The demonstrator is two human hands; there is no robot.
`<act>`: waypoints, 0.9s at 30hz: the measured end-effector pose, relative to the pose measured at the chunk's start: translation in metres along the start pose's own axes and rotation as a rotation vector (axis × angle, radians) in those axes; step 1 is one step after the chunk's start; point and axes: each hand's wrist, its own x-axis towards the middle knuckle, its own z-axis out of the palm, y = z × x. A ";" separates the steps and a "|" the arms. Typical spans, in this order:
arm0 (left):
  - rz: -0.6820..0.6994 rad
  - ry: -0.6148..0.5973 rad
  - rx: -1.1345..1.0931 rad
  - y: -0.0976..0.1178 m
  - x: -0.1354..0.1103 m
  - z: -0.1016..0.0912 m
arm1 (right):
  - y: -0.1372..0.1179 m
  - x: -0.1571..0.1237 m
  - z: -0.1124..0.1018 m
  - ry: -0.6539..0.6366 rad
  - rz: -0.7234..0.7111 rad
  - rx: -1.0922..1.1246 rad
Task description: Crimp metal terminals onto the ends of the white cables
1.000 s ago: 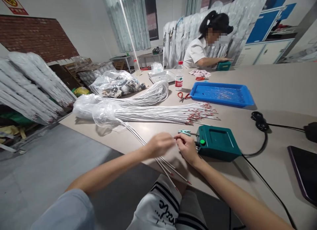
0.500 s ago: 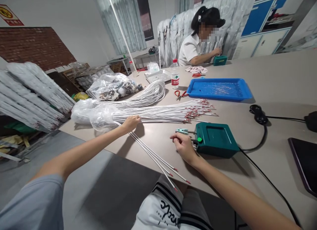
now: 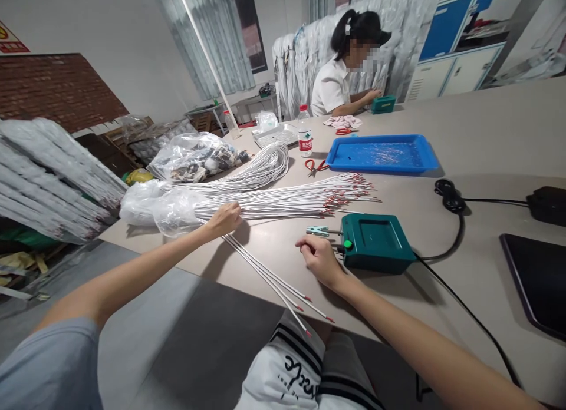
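A large bundle of white cables (image 3: 265, 201) with red ends lies across the table. At its near edge is my left hand (image 3: 226, 218), its fingers closed on cables there. Several separate white cables (image 3: 260, 270) run out from beneath this hand and slant toward my lap, their red tips past the table edge. My right hand (image 3: 319, 257) rests with curled fingers just left of a green box (image 3: 375, 243) that has a green button. The insides of its fingers are hidden. Right behind this hand, a metal clip (image 3: 317, 231) sticks out from the box.
A blue tray (image 3: 431, 156) with small scraps lies beyond the box, beside red-handled cutters (image 3: 315, 167). Behind stand a water bottle (image 3: 305, 133) and a seated co-worker (image 3: 331, 89) with another green box. A black cord (image 3: 462, 233) and a dark tablet-like slab (image 3: 530, 280) lie at right.
The whole view has shifted slightly, so the scene sits a little further left. Both my hands keep nearly the same places relative to the cables and the box.
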 end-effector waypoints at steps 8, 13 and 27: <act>-0.027 0.124 -0.272 0.064 -0.006 -0.045 | -0.001 -0.001 0.002 -0.090 0.043 -0.022; 0.374 -0.449 -0.824 0.138 -0.035 -0.085 | -0.002 -0.002 0.002 -0.106 0.060 -0.022; 0.039 -0.354 -2.001 0.150 0.002 0.015 | -0.009 -0.002 0.001 0.111 0.349 0.409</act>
